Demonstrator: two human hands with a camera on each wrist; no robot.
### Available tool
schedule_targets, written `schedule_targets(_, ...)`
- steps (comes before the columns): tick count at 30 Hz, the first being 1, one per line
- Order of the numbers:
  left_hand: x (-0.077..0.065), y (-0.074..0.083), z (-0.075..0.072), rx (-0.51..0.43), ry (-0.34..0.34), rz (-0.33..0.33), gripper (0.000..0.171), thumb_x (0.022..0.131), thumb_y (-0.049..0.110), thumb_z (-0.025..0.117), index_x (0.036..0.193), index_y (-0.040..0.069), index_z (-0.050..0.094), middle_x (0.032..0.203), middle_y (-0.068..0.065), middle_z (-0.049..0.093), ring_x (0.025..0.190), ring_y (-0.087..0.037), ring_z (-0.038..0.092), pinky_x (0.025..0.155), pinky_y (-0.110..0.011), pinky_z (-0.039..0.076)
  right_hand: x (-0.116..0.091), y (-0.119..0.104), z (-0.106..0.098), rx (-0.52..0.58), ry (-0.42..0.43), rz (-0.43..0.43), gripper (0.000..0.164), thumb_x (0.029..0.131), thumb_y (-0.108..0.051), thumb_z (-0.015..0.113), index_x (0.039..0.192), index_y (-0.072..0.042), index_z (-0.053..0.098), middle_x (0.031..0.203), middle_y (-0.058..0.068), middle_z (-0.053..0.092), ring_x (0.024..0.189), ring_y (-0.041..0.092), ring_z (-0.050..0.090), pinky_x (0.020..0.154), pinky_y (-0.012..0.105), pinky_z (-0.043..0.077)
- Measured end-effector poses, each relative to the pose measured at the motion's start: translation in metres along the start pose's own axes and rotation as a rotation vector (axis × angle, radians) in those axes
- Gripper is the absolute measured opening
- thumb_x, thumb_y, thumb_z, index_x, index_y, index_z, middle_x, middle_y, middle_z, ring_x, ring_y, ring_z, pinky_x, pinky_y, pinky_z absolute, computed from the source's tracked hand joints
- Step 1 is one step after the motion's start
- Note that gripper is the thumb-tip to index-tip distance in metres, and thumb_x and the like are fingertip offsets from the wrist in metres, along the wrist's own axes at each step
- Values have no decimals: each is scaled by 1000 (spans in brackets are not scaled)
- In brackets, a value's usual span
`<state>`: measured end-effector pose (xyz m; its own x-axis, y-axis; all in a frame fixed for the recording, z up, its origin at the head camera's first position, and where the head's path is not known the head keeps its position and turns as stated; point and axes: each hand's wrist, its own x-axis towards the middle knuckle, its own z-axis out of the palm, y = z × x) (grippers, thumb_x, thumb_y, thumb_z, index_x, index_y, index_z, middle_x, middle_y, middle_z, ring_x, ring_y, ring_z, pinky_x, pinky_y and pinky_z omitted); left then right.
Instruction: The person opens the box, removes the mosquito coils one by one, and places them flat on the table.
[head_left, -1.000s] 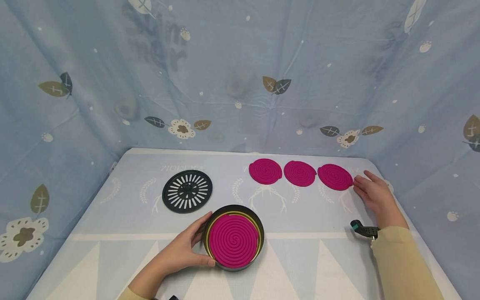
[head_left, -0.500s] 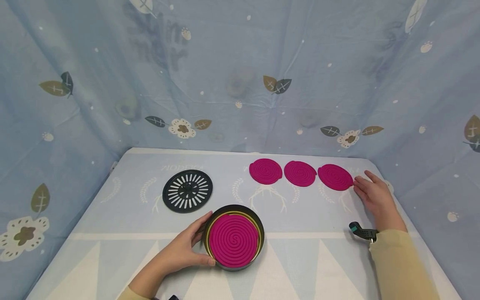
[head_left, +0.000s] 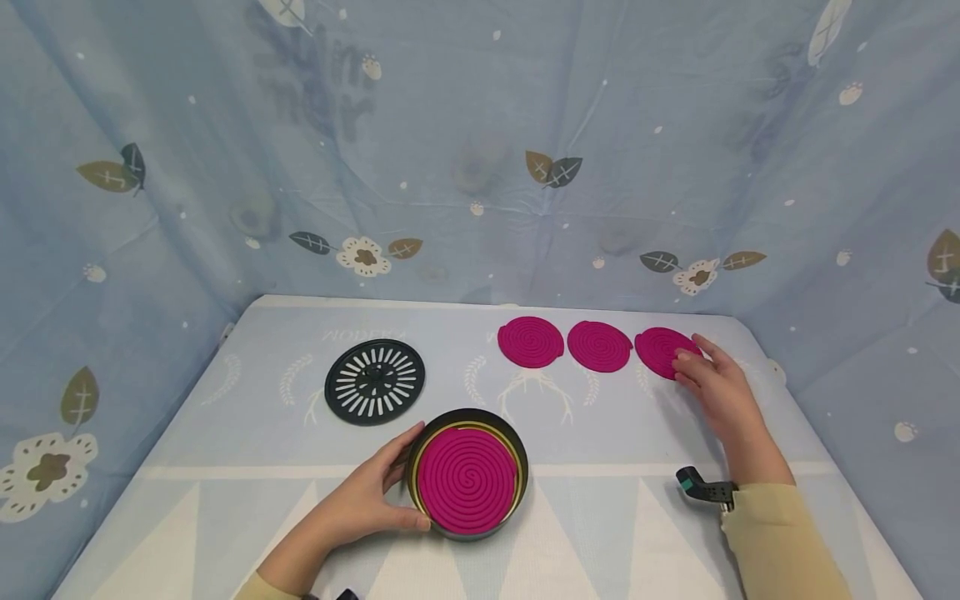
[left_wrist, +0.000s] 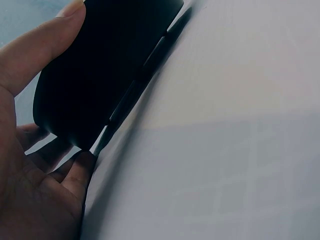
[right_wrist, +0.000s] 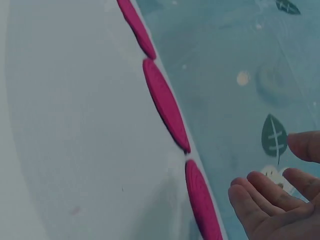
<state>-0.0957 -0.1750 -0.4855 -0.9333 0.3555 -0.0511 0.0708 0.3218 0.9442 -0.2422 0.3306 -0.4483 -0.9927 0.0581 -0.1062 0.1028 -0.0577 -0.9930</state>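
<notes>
My left hand (head_left: 367,500) grips the left side of a round black tin (head_left: 522,479) on the table, thumb in front and fingers round the back. In the left wrist view the tin's dark wall (left_wrist: 105,65) fills the space beside the thumb. A magenta mosquito coil (head_left: 468,482) lies flat inside, within a yellow inner rim. At the back right, my right hand (head_left: 723,396) is over the right edge of another mosquito coil (head_left: 662,350), overlapping it in the head view. The right wrist view shows those fingers (right_wrist: 245,200) loosely bent, apart from the coil (right_wrist: 202,202), holding nothing.
Two more magenta coils (head_left: 530,342) (head_left: 599,347) lie in a row along the table's back, left of that one. A black slotted lid (head_left: 375,382) rests behind the tin, to its left. Blue patterned curtain (head_left: 465,167) encloses the table's back and sides.
My right hand has moved left from beside the rightmost coil to over its right edge. The left hand and the tin have stayed in place.
</notes>
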Motion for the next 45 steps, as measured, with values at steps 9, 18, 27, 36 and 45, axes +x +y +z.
schedule_targets(9,0,-3,0,7,5,5,127,58,32,97,159,18,22,157,1,31,143,-13,29,113,-20,31,-11,-7,31,-97,-127,-50,74,98,-21,64,157,-8,21,138,15,46,110,12,63,97,26,51)
schedule_targets(18,0,-3,0,-1,0,-2,126,57,32,97,158,20,22,158,1,30,143,-12,29,113,-19,31,-20,-10,62,-198,-244,-105,69,100,-24,61,155,-5,25,144,26,41,120,25,59,97,29,52)
schedule_targets(27,0,-3,-1,1,4,2,125,58,31,97,158,21,23,157,1,30,144,-12,29,113,-19,31,-28,-5,93,-276,-351,-145,62,98,-23,64,152,-10,35,140,25,48,121,37,57,95,28,55)
schedule_targets(36,0,-2,-1,-9,-6,9,123,61,28,96,158,19,22,157,0,30,144,-12,29,113,-20,31,-34,-1,124,-291,-422,-142,60,94,-20,70,147,-13,44,138,21,53,117,27,61,95,30,56)
schedule_targets(45,0,-1,-2,-10,-13,4,123,61,29,96,159,19,22,159,1,27,144,-13,27,114,-20,31,-48,-1,158,-234,-563,-126,52,95,-16,68,143,-14,49,136,23,52,117,34,60,94,40,58)
